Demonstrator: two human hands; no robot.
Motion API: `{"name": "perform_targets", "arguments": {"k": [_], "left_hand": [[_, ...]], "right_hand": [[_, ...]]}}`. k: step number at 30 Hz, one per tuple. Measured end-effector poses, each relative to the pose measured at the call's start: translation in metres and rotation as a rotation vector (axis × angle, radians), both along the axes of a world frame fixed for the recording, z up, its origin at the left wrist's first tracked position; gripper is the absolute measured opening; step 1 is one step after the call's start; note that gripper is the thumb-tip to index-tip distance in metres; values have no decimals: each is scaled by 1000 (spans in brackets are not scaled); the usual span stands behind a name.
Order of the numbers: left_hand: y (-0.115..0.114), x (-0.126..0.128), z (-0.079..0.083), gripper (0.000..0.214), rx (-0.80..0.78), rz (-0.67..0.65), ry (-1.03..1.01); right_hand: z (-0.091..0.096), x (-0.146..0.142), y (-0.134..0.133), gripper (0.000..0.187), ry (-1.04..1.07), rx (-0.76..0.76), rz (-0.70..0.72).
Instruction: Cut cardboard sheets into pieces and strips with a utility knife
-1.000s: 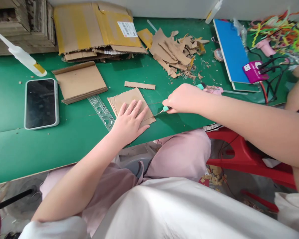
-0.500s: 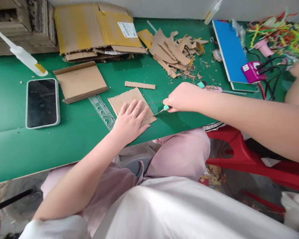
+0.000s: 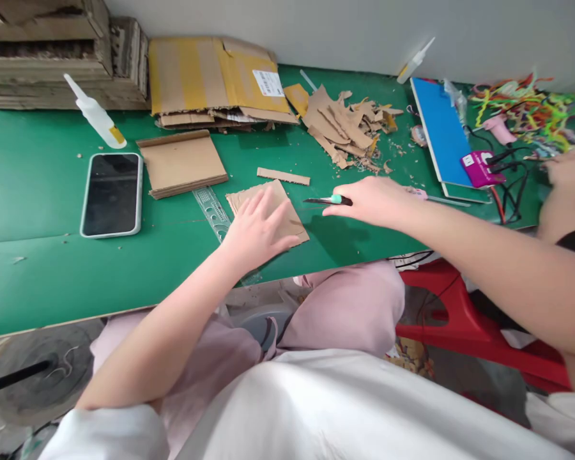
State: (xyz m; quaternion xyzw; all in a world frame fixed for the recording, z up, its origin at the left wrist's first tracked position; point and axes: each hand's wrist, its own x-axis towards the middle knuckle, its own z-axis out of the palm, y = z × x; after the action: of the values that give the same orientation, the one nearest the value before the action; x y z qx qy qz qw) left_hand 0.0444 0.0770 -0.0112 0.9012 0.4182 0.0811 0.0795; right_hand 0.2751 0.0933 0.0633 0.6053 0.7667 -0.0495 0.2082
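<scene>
My left hand (image 3: 261, 227) lies with fingers spread over a piece of cardboard (image 3: 294, 231) near the table's front edge. To the right of it, my right hand (image 3: 371, 199) grips a utility knife (image 3: 336, 200) with a mint-green part, its blade pointing left and lifted off the cardboard. A clear plastic ruler (image 3: 214, 214) sticks out on the left side of the cardboard, partly hidden by my left hand and forearm. Just beyond, a narrow cardboard strip (image 3: 283, 176) rests on the green tabletop (image 3: 172, 275).
Stacked cardboard squares (image 3: 184, 165) and a phone (image 3: 112, 195) lie to the left, below a glue bottle (image 3: 96, 116). Behind are a flattened taped box (image 3: 191, 76) and torn scraps (image 3: 338, 124). At right are a blue board (image 3: 445, 134), a cabled purple device (image 3: 482, 167) and another person's hand (image 3: 572, 167).
My right hand has lifted the knife away from the cardboard's edge, turning its blade to point left. My left hand stays on the cardboard, fingers slightly raised. The camera view has shifted.
</scene>
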Motion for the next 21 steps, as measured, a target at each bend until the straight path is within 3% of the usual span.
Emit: {"name": "perform_targets", "arguments": {"k": [3, 5, 7, 10, 13, 16, 21], "left_hand": [[12, -14, 4, 64, 31, 180, 30], [18, -20, 3, 62, 52, 233, 68], [19, -20, 1, 60, 60, 238, 95], [16, -15, 1, 59, 72, 277, 104], [10, -11, 9, 56, 102, 339, 102], [4, -10, 21, 44, 74, 339, 88], [-3, -11, 33, 37, -237, 322, -50]], "right_hand": [[-10, -13, -16, 32, 457, -222, -359], [-16, -21, -28, 21, 710, -371, -554], [-20, -27, -37, 15, 897, -430, -721], [-21, -31, -42, 14, 1072, -403, -903], [-18, -29, -39, 15, 1149, -309, -990], [-17, -25, -31, 15, 1152, -211, -985], [-21, -25, -16, 14, 1153, -108, -960]]}}
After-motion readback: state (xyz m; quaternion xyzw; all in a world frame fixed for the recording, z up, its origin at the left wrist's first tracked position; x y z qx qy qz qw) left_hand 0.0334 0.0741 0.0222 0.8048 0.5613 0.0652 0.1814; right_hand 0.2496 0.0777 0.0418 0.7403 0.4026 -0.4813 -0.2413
